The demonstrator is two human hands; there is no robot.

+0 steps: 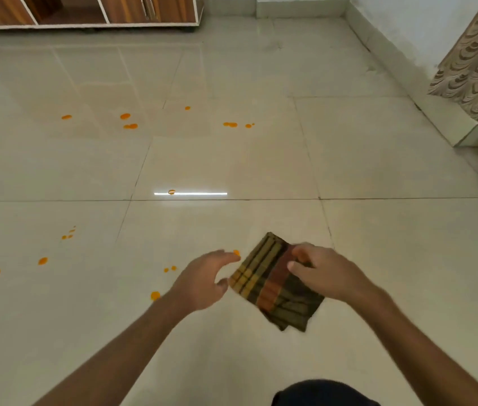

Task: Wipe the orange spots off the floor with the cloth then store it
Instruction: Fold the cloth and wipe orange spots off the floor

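Head view: a folded striped cloth [273,282] is held above the tiled floor [378,230], pinched at its upper edge by the right hand [322,271]. The left hand [205,281] is seen just left of the cloth, fingers spread, thumb near its edge; contact cannot be told. Orange spots [128,121] are scattered left of and beyond the cloth. A wooden cabinet [85,10] is noted far beyond it.
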